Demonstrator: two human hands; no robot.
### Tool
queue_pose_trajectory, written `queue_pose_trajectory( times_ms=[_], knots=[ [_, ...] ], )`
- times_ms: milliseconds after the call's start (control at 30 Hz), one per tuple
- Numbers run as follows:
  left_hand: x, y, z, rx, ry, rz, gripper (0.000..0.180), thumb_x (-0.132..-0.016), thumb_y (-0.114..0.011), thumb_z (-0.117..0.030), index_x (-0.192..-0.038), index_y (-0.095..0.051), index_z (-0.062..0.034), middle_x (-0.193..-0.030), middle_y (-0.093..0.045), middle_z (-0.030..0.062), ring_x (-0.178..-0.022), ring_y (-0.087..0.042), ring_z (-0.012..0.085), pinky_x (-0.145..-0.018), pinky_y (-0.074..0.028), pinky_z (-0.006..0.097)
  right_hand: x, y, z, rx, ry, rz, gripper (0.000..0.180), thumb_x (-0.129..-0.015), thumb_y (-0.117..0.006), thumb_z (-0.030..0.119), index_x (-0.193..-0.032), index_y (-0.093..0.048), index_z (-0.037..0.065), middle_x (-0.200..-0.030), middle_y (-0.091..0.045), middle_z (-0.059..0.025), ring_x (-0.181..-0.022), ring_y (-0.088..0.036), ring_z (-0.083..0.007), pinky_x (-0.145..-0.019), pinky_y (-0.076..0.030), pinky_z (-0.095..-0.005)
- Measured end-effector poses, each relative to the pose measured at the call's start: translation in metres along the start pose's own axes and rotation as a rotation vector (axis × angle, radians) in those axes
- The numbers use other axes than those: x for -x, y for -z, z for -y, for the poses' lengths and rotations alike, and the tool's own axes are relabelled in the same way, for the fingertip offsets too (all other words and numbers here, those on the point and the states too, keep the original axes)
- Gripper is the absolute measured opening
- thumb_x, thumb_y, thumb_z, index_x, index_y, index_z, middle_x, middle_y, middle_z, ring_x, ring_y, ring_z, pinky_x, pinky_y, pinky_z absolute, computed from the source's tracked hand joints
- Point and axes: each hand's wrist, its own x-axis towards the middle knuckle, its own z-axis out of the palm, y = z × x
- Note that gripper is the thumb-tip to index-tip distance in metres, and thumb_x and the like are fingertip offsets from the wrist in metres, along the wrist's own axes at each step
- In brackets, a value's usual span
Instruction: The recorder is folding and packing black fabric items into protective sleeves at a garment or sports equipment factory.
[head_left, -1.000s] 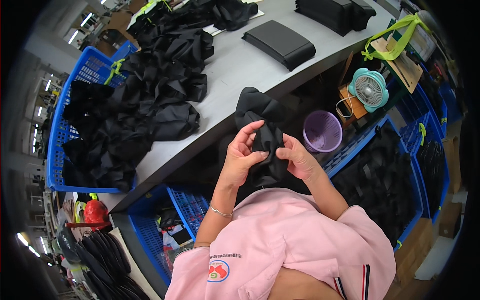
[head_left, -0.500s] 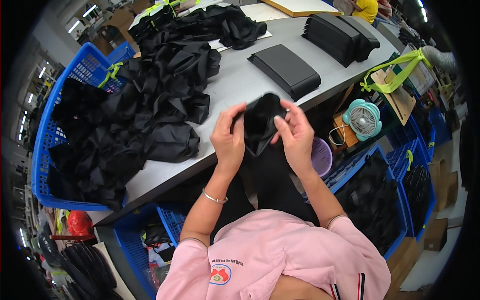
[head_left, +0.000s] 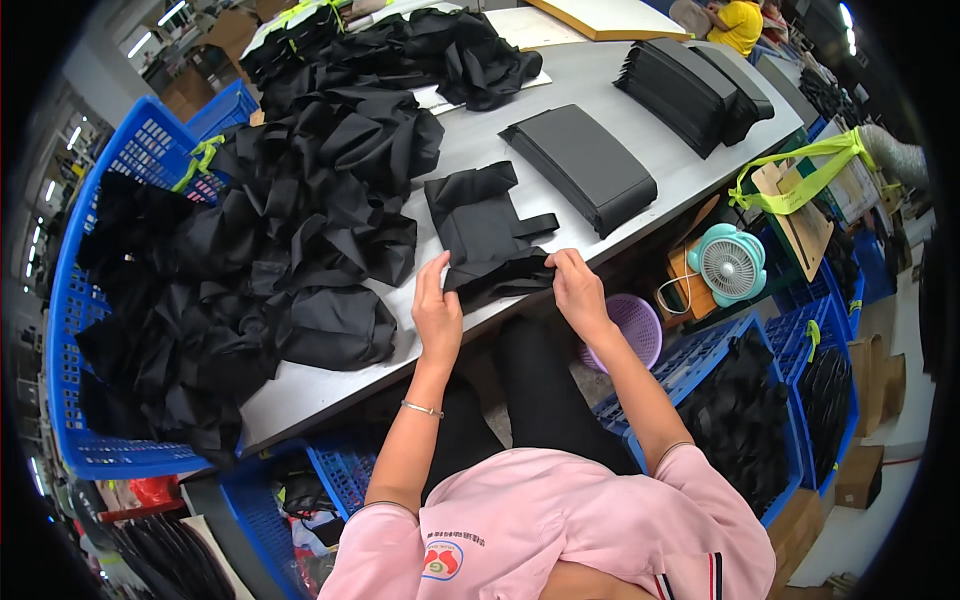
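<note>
A black fabric piece (head_left: 488, 222) with strap-like flaps at its far and right sides lies on the table edge in front of me. Its near edge is bunched up between my hands. At the left corner, my left hand (head_left: 437, 315) has the cloth between thumb and fingers. My right hand (head_left: 580, 295) pinches the right corner. Beyond the piece, toward the right, rests a neat stack of flat black pieces (head_left: 585, 160). A large heap of crumpled black fabric pieces (head_left: 330, 220) spreads over the table to the left.
At the left, a blue plastic basket (head_left: 130, 465) holds part of the heap. Another black stack (head_left: 680, 95) stands at the far right of the grey table (head_left: 560, 75). Below the right edge are a turquoise fan (head_left: 730, 262), a purple basket (head_left: 645, 330) and blue crates (head_left: 800, 440) of black pieces.
Both hands have come down and apart. The black piece, held up and bunched before, now lies spread on the table with its flaps showing.
</note>
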Motion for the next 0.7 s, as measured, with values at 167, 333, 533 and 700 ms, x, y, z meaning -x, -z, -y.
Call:
queue_pose_trajectory(
  times_ms=[167, 333, 533, 700],
  knots=[
    [0.009, 0.013, -0.015, 0.189, 0.254, 0.026, 0.057, -0.082, -0.060, 0.011, -0.137, -0.053, -0.0037, -0.127, -0.063, 0.0083, -0.053, -0.047, 0.0054, -0.056, -0.044, 0.022, -0.047, 0.041, 0.013, -0.197, -0.077, -0.144, 0.012, -0.084, -0.060, -0.004, -0.091, -0.061, 0.006, -0.106, -0.062, -0.0116, -0.075, -0.065, -0.0285, -0.065, -0.052, -0.0350],
    [0.021, 0.013, -0.040, 0.219, 0.303, 0.030, 0.069, -0.085, -0.072, 0.001, -0.146, -0.040, -0.0009, -0.140, -0.053, 0.0115, -0.056, -0.045, 0.0034, -0.056, -0.041, 0.020, -0.107, 0.034, -0.052, 0.275, -0.107, -0.200, 0.021, -0.084, -0.074, 0.014, -0.102, -0.068, 0.006, -0.108, -0.063, -0.0088, -0.102, -0.062, -0.0298, -0.086, -0.050, -0.0408],
    [0.046, 0.027, -0.050, 0.272, 0.505, -0.108, 0.066, -0.087, -0.073, -0.004, -0.143, -0.040, 0.0023, -0.143, -0.051, 0.0114, -0.054, -0.048, 0.0072, -0.062, -0.044, 0.023, -0.128, 0.034, -0.076, 0.297, -0.172, -0.038, 0.020, -0.085, -0.073, 0.026, -0.097, -0.076, 0.009, -0.105, -0.066, -0.0068, -0.102, -0.062, -0.0301, -0.084, -0.051, -0.0421],
    [0.068, 0.034, -0.076, 0.474, 0.586, 0.013, 0.035, -0.093, -0.068, -0.007, -0.127, -0.059, -0.0032, -0.085, -0.065, 0.0033, -0.064, -0.055, 0.0030, -0.056, -0.044, 0.020, -0.117, 0.062, -0.059, 0.148, -0.262, -0.162, 0.018, -0.091, -0.067, 0.024, -0.091, -0.073, 0.007, -0.100, -0.067, -0.0098, -0.088, -0.066, -0.0323, -0.076, -0.052, -0.0433]
  ],
)
